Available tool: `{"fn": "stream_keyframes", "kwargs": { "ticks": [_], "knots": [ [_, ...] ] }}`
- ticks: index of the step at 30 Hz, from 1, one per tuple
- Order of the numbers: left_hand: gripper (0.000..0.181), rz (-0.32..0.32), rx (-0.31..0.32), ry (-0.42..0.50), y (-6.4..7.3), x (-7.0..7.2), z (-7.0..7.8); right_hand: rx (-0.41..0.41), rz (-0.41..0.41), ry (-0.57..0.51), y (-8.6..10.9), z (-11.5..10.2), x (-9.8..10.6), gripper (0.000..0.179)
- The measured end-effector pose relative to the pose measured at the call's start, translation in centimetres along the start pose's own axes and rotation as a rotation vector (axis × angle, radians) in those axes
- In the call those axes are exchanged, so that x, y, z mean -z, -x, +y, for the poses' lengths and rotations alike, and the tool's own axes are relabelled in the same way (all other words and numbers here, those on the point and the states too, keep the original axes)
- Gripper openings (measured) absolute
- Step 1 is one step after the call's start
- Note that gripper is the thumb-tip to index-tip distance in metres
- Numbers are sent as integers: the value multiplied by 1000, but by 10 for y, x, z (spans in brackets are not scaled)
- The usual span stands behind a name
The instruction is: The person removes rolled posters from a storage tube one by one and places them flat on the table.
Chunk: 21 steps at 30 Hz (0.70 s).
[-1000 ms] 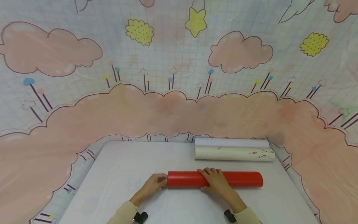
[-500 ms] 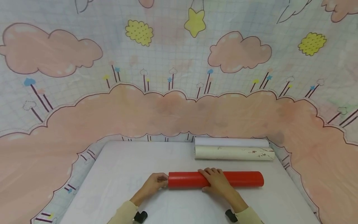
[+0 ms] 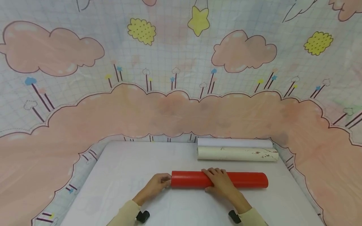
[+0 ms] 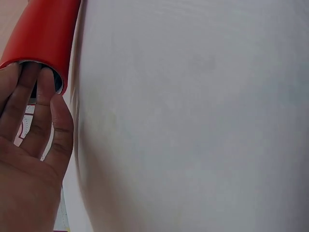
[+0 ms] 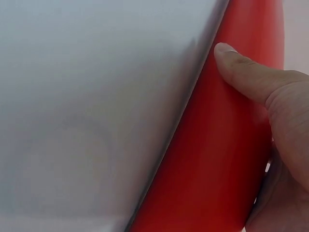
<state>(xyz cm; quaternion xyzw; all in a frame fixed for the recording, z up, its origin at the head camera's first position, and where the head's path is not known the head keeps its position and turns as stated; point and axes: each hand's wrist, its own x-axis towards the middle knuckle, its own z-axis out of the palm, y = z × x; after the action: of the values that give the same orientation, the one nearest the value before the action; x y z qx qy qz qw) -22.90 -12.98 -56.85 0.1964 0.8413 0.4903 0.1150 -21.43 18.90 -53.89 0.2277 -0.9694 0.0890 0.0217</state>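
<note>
A glossy red roll (image 3: 189, 179), hollow at its left end, lies crosswise on the white table (image 3: 121, 163). At that open end my left hand (image 3: 154, 185) grips the rim. The left wrist view shows some fingers (image 4: 44, 104) reaching inside the opening, another fingertip beside the rim and part of the thumb at the frame's edge. Over the roll's middle, my right hand (image 3: 222, 185) curls with its fingers across the top. Its thumb (image 5: 246, 67) presses the near side in the right wrist view; the other fingers are mostly hidden there.
Behind the red roll, a white roll (image 3: 234, 143) and a cream roll (image 3: 237, 153) with brownish marks lie side by side at the table's back right. A patterned sheet (image 3: 175, 116) with clouds and stars surrounds the table. Both wrists carry small black devices (image 3: 143, 216).
The red roll has shifted very slightly to the right, and both hands have moved with it, keeping their hold. The two rolls at the back stay put.
</note>
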Motion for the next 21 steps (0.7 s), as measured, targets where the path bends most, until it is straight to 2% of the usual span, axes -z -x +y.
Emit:
{"fn": "stream_keyframes", "kwargs": {
  "ticks": [5,9,17,21],
  "knots": [
    [9,22,27,-25,3,4,-1,-23,-3,-2,1,2,2,75],
    [11,26,21,-21,6,7,-3,-28,-18,6,2,2,3,74],
    [13,1,-2,-14,10,8,-6,-4,-1,24,5,2,4,74],
    [19,-23,-6,31,10,6,-4,-8,-17,26,6,1,3,74]
  ]
}}
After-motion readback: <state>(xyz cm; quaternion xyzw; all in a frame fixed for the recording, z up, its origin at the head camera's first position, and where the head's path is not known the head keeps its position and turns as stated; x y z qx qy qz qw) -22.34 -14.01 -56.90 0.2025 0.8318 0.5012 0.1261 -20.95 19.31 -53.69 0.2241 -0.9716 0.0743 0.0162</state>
